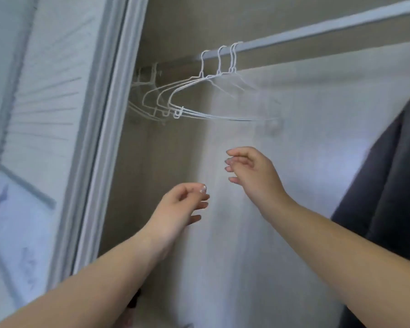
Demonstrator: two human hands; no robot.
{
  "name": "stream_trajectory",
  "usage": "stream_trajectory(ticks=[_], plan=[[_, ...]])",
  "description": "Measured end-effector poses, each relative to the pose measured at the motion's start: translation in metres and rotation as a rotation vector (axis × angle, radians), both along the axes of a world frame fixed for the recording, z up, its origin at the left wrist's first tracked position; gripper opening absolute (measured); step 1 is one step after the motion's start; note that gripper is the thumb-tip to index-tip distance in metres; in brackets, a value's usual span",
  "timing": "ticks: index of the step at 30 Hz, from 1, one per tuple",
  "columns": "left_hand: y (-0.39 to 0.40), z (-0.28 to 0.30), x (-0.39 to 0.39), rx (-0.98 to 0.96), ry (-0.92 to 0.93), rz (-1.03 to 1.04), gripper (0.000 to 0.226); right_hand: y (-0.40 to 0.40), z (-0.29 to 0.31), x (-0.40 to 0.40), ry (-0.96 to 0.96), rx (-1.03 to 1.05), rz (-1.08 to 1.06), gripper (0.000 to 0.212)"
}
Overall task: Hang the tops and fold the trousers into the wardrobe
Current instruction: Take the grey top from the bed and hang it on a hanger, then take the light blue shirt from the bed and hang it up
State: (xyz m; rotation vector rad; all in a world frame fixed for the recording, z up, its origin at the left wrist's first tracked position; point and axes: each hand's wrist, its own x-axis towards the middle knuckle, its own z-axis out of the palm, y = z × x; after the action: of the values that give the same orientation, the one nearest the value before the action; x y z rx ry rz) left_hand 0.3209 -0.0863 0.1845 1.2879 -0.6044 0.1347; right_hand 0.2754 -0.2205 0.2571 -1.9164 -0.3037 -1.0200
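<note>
Wardrobe door frame point(100, 138): pale, ridged, slanting from top centre down to lower left; it borders the open wardrobe on its left side.
Mirrored panel point(33, 114): left of the frame, blurred, showing faint streaks and reflected hangers near the frame.
Wardrobe rail point(317, 29): a pale bar running from the frame up toward the top right corner.
Wire hangers point(199, 100): several white ones, bare, hooked on the rail close together near its left part; their lower bars fan out to the right.
White garment point(282, 162): a pale hanging cloth filling the middle of the wardrobe behind both hands; a faint round button shows just below the hangers' tips; its hanger cannot be told.
Left hand point(180, 207): raised below the hangers, well apart from them; fingers loosely curled, thumb tip near the forefinger, nothing between them.
Right hand point(251, 171): higher and to the right of the left hand, in front of the white garment; fingers slack and slightly spread, holding nothing; whether they touch the cloth cannot be told.
Dark garment point(388, 185): grey-black fabric hanging at the far right edge, beside the white garment.
</note>
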Motion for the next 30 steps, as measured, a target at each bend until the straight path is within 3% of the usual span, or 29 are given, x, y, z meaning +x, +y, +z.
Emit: stream_trajectory(ticks=[5, 11, 15, 21, 30], plan=[[0.113, -0.078, -0.040, 0.026, 0.133, 0.200, 0.014, 0.091, -0.105, -0.026, 0.238, 0.049, 0.394, 0.022], [0.259, -0.163, -0.157, 0.074, 0.248, 0.476, 0.011, 0.232, -0.212, -0.095, 0.541, 0.064, 0.769, 0.024], [0.340, -0.211, -0.269, 0.068, 0.353, 0.658, 0.012, 0.323, -0.262, -0.167, 0.670, 0.023, 0.999, 0.024], [0.453, -0.276, -0.486, -0.021, 0.531, 1.095, 0.007, 0.474, -0.323, -0.317, 0.837, -0.163, 1.413, 0.020], [0.495, -0.314, -0.740, -0.286, 0.634, 1.633, 0.012, 0.613, -0.371, -0.522, 0.922, -0.456, 1.910, 0.018]])
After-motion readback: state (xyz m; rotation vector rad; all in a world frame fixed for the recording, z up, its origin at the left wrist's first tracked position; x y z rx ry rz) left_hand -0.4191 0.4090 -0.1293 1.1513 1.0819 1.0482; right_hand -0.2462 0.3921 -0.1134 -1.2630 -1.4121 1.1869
